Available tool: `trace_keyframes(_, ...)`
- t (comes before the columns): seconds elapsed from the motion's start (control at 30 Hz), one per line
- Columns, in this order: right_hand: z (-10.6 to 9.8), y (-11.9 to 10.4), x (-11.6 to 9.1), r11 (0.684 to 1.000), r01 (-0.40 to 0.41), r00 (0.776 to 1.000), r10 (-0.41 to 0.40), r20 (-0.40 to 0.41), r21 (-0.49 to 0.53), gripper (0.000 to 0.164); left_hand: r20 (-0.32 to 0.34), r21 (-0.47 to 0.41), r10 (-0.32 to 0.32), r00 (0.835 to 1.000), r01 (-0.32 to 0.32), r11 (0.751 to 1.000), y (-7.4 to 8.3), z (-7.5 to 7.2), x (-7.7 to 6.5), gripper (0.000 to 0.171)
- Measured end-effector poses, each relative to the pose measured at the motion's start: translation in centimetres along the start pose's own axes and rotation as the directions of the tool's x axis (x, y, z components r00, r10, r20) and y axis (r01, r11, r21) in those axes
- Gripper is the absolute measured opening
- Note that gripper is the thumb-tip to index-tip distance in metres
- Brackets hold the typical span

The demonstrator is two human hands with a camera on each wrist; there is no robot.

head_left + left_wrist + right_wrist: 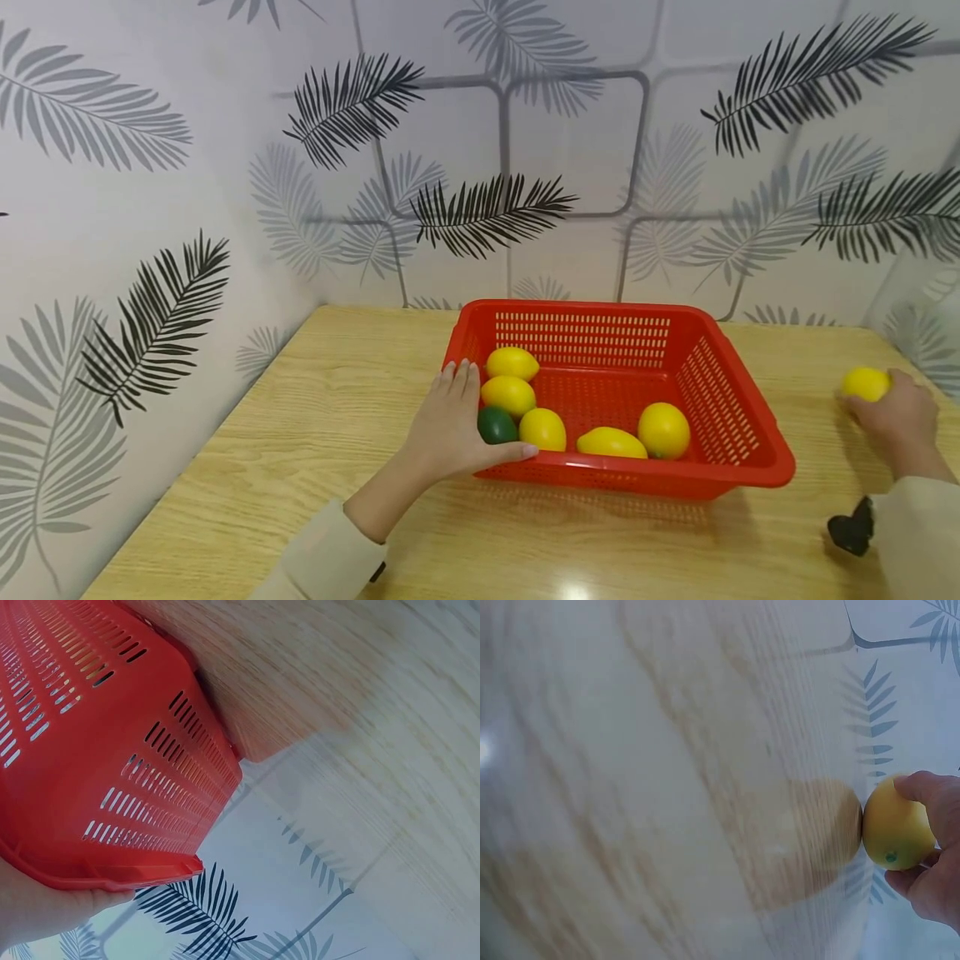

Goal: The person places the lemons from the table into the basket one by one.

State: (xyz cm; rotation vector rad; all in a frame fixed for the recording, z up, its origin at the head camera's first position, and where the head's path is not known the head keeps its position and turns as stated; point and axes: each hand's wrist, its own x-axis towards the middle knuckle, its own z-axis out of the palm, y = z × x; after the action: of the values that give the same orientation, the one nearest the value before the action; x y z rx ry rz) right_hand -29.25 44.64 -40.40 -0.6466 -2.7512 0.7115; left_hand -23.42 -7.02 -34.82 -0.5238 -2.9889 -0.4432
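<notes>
A red perforated plastic basket (720,480) stands on the table. My left hand (448,425) rests on its front left corner, fingers straight along the left rim and thumb stretched along the front rim. In the left wrist view only a part of that hand (45,904) shows against the rim. Inside the basket lie several yellow lemons (508,396) and one dark green fruit (497,426), partly hidden by the front rim. Out to the basket's right, my right hand (903,417) grips another lemon (866,384). The right wrist view has this lemon (897,826) at the tabletop, meeting its reflection.
The glossy wooden table (322,450) meets a leaf-patterned wall (457,133) behind and at the left. A small black object (853,528) sits by the right sleeve (918,533).
</notes>
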Motion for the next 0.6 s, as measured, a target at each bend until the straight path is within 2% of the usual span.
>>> trace_keyframes(0.43, 0.12, -0.23, -0.58, 0.992, 0.126, 0.992, -0.126, -0.027, -0.01, 0.069, -0.006, -0.016, 0.005, 1.0, -0.006, 1.0, -0.15, -0.14, 0.0, 0.113)
trace_keyframes(0.6, 0.25, -0.53, -0.98, 0.992, 0.124, 0.992, -0.124, -0.008, -0.006, 0.069, -0.003, -0.011, 0.009, 1.0, -0.009, 1.0, -0.03, -0.11, -0.09, 0.113)
